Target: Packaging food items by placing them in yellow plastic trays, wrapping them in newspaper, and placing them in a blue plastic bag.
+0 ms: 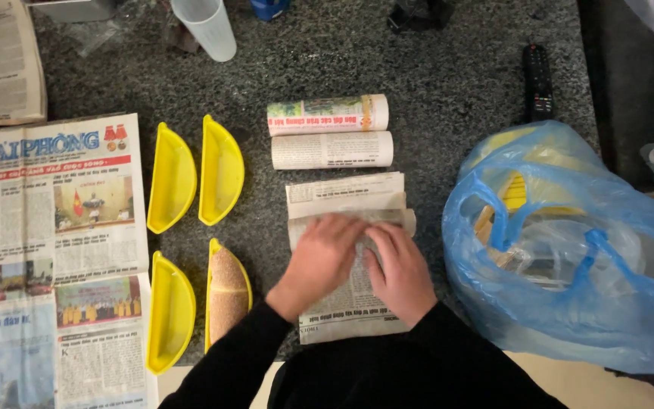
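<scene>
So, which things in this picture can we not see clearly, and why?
All in the head view:
- What lies under the folded newspaper sheet: the left hand and right hand cover its middle.
- Contents of the blue plastic bag: only yellow shapes show through the film.
- White cup: its top is cut off by the upper edge.
- Dark object at the top: cut off, too dark to identify.

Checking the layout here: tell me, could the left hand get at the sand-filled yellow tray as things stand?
Probably yes. The left hand lies on the newspaper sheet, and the sand-filled yellow tray sits just left of it, open side up, with only bare counter between.
</scene>
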